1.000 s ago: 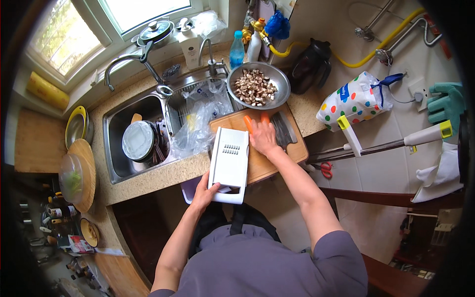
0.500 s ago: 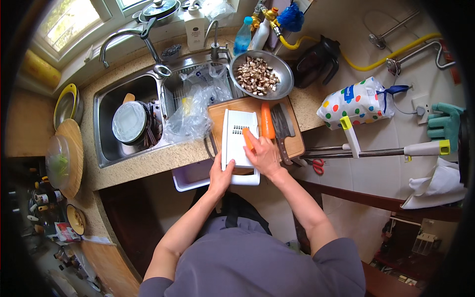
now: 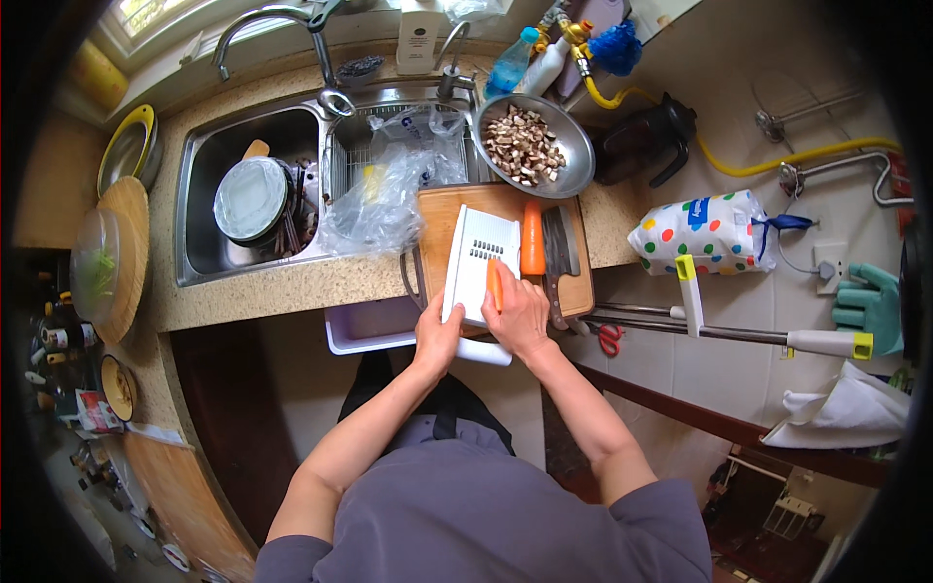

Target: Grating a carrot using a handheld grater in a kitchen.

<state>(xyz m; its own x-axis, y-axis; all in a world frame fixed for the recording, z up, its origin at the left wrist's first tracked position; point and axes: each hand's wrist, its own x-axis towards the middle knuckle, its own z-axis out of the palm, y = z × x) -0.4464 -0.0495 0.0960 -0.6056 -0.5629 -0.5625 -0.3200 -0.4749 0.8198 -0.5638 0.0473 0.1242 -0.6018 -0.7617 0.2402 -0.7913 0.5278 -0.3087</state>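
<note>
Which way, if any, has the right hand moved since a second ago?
Yes. The right hand has moved back, away from the metal bowl, and now holds a carrot piece over the white grater.

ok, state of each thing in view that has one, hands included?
White grater: held, over the cutting board
Left hand: closed on grater's near end
Right hand: closed on carrot piece
Carrot piece: at grater's face
Other carrot: lying on board
Knife: lying on board
Metal bowl: holding chopped pieces
Left basin: holding dishes
Faucet: no visible flow
</note>
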